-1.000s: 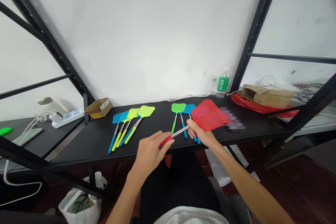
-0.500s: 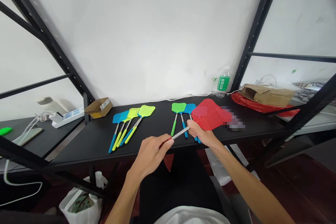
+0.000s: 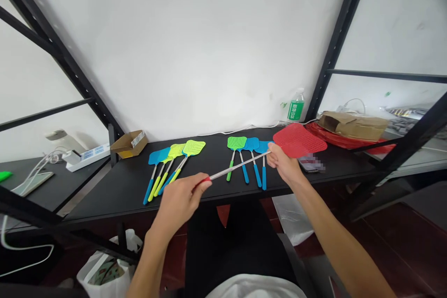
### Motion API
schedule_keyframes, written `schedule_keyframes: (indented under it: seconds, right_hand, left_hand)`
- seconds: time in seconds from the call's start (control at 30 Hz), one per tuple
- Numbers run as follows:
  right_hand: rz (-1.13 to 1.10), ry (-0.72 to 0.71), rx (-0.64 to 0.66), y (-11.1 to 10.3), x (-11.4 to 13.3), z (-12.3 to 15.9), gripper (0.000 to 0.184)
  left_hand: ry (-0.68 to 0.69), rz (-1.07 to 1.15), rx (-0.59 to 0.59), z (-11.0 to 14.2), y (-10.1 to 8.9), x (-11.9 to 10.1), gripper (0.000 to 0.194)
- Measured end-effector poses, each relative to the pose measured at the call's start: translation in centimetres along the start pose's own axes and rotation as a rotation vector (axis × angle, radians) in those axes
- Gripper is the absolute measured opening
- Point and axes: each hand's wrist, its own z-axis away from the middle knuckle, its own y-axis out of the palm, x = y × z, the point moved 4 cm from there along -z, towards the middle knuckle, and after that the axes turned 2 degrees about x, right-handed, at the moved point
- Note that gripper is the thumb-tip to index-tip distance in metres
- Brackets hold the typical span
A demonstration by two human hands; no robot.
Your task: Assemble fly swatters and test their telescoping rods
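Observation:
A red fly swatter [image 3: 299,139] with a metal telescopic shaft is held between both hands above the table's front part. My left hand [image 3: 181,200] is closed around its red handle, most of which the fingers hide. Near the swatter's head, my right hand [image 3: 283,163] grips the shaft. Behind the shaft lie a green fly swatter [image 3: 237,143] and several blue ones [image 3: 252,144], fanned out on the black table [image 3: 118,191]. Further left is another group, with a blue swatter [image 3: 159,156] and several yellow ones [image 3: 194,147] partly overlapping.
A small open cardboard box [image 3: 127,145] stands at the left end, near a white power strip [image 3: 87,156]. At the back right is a water bottle [image 3: 296,106]. A brown carton [image 3: 352,125] lies on red plastic. Black metal posts [image 3: 337,42] frame both sides.
My hands have moved apart, the left going left and the right going right and up. More of the red swatter's metal shaft shows between them, and its head has shifted right.

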Motion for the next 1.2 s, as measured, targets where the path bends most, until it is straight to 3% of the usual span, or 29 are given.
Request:
schedule_keyframes:
  seconds: [0.17,0.37,0.63,0.8,0.87,0.97,1.03,1.07,1.13,1.2]
  right_hand:
    - [-0.023,0.035,-0.05,-1.4,0.9,-0.8,0.057]
    - [-0.075,0.006,-0.158,-3.8,1.4,-1.4,0.055]
    - [-0.119,0.04,-0.157,-4.4,1.2,-1.7,0.056]
    - [-0.181,0.125,0.076,-2.2,0.1,-1.0,0.049]
    - [-0.177,0.147,0.108,-1.3,-0.4,-0.7,0.049]
    - [-0.219,0.144,0.035,-0.5,-1.1,-0.5,0.048]
    - [-0.226,0.132,-0.021,-0.2,-1.4,-0.4,0.047]
    - [-0.219,0.128,-0.037,-0.1,-1.5,-0.3,0.047]
    - [-0.199,0.122,-0.05,0.2,-1.6,-0.1,0.047]
    - [-0.193,0.113,-0.045,0.4,-1.7,0.0,0.047]
  left_hand:
    - [0.009,-0.174,-0.173,0.5,-1.0,2.7,0.033]
    - [0.046,-0.257,-0.468,1.1,-2.6,5.3,0.027]
    - [0.009,-0.176,-0.466,1.0,-2.8,6.9,0.026]
    - [0.027,-0.064,-0.437,1.0,-2.9,5.9,0.021]
    - [0.0,0.001,-0.491,0.8,-3.2,5.7,0.02]
    - [-0.222,0.272,-0.761,0.9,-3.5,7.1,0.048]
    - [-0.386,0.652,-0.851,0.7,-2.5,8.4,0.067]
    - [-0.429,0.869,-0.806,0.3,-1.6,8.8,0.067]
    - [-0.434,1.213,-0.605,-0.7,0.4,8.4,0.058]
    - [-0.402,1.346,-0.469,-1.4,1.7,7.2,0.05]
